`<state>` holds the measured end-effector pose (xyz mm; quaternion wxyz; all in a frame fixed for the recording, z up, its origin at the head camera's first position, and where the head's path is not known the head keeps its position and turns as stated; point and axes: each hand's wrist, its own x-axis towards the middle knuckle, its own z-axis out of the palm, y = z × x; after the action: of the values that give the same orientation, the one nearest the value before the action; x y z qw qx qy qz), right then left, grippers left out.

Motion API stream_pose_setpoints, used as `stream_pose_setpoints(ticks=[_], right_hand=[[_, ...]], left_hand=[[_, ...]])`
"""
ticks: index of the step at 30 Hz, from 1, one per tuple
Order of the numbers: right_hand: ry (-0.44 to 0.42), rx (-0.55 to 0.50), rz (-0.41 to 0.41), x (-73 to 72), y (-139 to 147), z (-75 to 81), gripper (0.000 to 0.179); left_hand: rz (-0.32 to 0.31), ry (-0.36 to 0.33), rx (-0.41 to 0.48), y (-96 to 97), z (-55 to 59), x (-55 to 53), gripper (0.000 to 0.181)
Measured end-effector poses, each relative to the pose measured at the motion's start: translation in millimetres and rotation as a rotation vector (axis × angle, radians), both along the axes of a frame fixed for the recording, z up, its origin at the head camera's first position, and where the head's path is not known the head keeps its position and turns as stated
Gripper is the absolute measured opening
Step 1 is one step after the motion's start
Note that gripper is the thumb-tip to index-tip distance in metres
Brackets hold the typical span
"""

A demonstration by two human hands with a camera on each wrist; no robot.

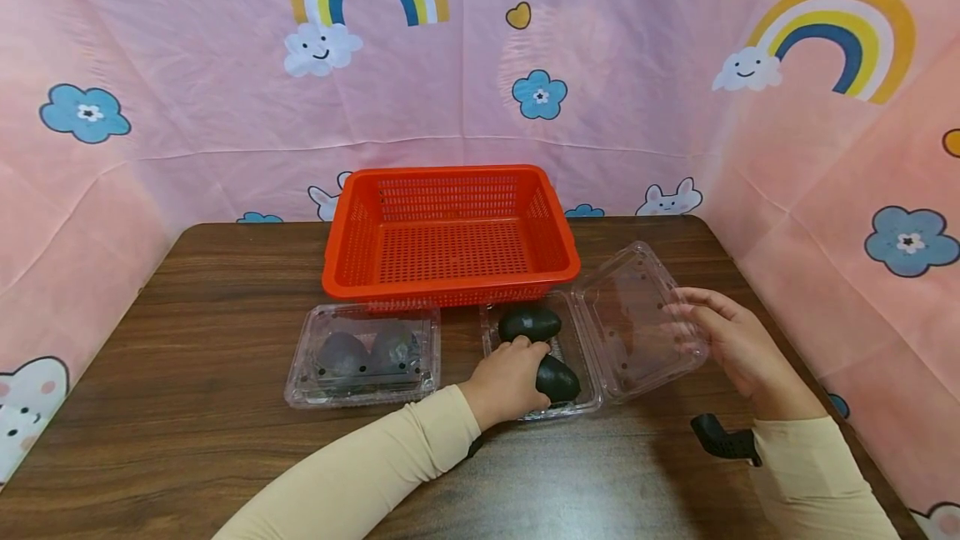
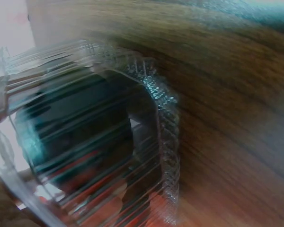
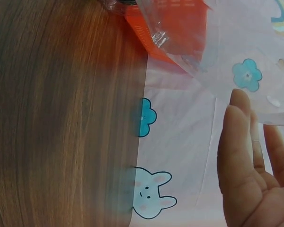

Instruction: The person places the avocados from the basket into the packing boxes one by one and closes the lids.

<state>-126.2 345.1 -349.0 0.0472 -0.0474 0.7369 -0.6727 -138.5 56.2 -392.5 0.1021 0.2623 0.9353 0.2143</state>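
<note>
A clear plastic clamshell box [image 1: 592,390] lies hinged apart in front of me, with two dark avocados in its base. My left hand [image 1: 506,386] reaches over the base from the left and grips the nearer avocado [image 1: 561,382]; the farther avocado [image 1: 529,323] lies just beyond the fingers. The left wrist view looks through the ribbed box wall [image 2: 151,90] at a dark avocado [image 2: 85,127]. On the right, the tilted clear lid [image 1: 637,323] meets the extended fingers of my right hand [image 1: 735,340]. Some of these fingers show through the lid.
Behind the boxes stands a red perforated basket [image 1: 450,283]. A second clear clamshell [image 1: 315,386], lid down, sits at the left with avocados inside. The brown wooden table [image 1: 187,332] ends at a patterned pink cloth [image 1: 622,140] at the back and sides.
</note>
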Motion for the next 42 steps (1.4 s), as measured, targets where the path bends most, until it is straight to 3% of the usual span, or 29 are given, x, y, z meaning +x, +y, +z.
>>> stream_pose_setpoints(ticks=[28, 42], right_hand=[[-0.017, 0.019, -0.006, 0.3, -2, 4.5, 0.018], [-0.026, 0.038, 0.065, -2.7, 7, 7.2, 0.022]], left_hand=[[-0.026, -0.017, 0.07, -10.5, 6.0, 5.3, 0.053], [-0.035, -0.022, 0.088, -10.7, 5.8, 10.2, 0.052]])
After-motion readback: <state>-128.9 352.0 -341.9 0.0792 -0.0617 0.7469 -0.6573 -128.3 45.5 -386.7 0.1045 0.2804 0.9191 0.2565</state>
